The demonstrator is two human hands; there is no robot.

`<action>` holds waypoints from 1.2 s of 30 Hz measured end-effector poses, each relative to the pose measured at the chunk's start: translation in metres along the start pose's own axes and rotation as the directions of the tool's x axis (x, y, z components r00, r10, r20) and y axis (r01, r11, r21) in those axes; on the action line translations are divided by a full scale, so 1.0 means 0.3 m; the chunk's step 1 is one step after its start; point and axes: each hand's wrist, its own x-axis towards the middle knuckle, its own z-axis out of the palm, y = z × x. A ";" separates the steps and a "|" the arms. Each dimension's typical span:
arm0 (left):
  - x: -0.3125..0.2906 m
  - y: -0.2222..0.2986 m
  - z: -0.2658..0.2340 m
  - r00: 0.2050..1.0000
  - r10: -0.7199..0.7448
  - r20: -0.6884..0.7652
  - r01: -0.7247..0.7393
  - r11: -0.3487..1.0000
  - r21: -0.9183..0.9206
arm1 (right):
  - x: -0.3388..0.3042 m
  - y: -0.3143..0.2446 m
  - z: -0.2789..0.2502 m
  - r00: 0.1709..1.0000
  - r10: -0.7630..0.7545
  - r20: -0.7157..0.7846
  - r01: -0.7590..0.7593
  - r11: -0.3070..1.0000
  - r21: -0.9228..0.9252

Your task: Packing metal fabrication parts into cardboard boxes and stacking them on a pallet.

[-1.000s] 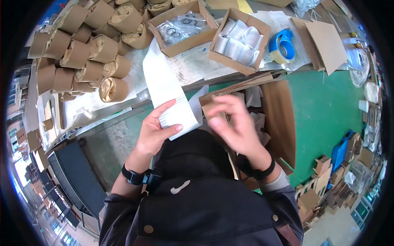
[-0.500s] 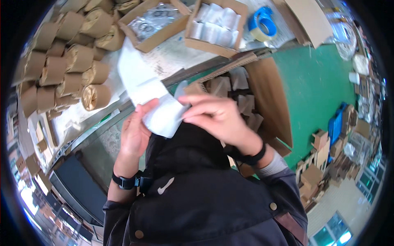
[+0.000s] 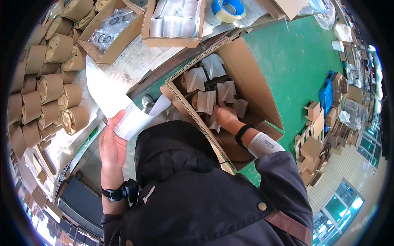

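My left hand [image 3: 111, 143] holds the end of a long white strip of labels [image 3: 133, 117] between thumb and fingers. The strip runs back onto the worktable, and its loose end curls up to the right. Inside a tall open cardboard box [image 3: 258, 78], my right hand [image 3: 226, 117] is closed with the fingers bent down at a white label [image 3: 214, 124]; its fingertips are partly hidden. Several brown-wrapped pieces stand in that box, with white labels [image 3: 206, 101] draped over their tops.
Brown paper-wrapped rolls [image 3: 51, 88] are stacked at the left of the worktable [image 3: 123, 78]. Farther back are a carton of bagged rings [image 3: 108, 37], a carton of white-wrapped pieces [image 3: 172, 41] and tape rolls [image 3: 228, 10]. Cartons and a blue crate [image 3: 327, 94] stand at the right.
My right hand has left the label strip and reached right, down into the cardboard box. My left hand still holds the strip, now farther left. The view has shifted.
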 end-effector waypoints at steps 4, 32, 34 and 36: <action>-0.003 0.001 -0.016 1.000 0.008 -0.020 -0.008 1.000 -0.008 | -0.006 -0.004 -0.038 0.979 0.204 -0.008 -0.204 0.979 -0.008; -0.017 0.012 -0.023 0.993 0.105 0.053 -0.102 0.993 -0.060 | -0.151 -0.503 -0.597 0.779 -0.227 -0.584 0.618 0.432 0.657; -0.016 0.011 -0.013 0.994 0.032 0.109 -0.030 0.999 -0.013 | -0.134 -0.655 -0.560 0.726 -0.437 -0.531 0.677 0.322 0.662; -0.022 0.013 0.003 0.991 0.050 0.123 -0.050 0.999 0.001 | -0.123 -0.725 -0.548 0.803 -0.484 -0.347 0.534 0.325 0.781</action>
